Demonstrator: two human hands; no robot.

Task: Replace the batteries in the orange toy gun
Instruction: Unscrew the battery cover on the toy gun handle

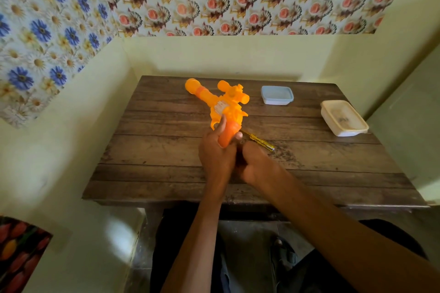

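Observation:
The orange toy gun (223, 102) is held above the wooden table (166, 169), barrel pointing to the far left. My left hand (215, 154) grips its darker orange handle, thumb along the left side and fingertips wrapped round the right. My right hand (258, 165) is pressed against the butt of the handle from the right with its back toward the camera. Its fingers are hidden, so what they hold cannot be made out. A yellow screwdriver (260, 142) lies on the table just behind both hands.
A pale blue lidded box (277, 94) stands at the back of the table. A cream lidded box (342, 118) sits at the right edge. Yellow walls close in the table at the left, back and right. My knees are under its front edge.

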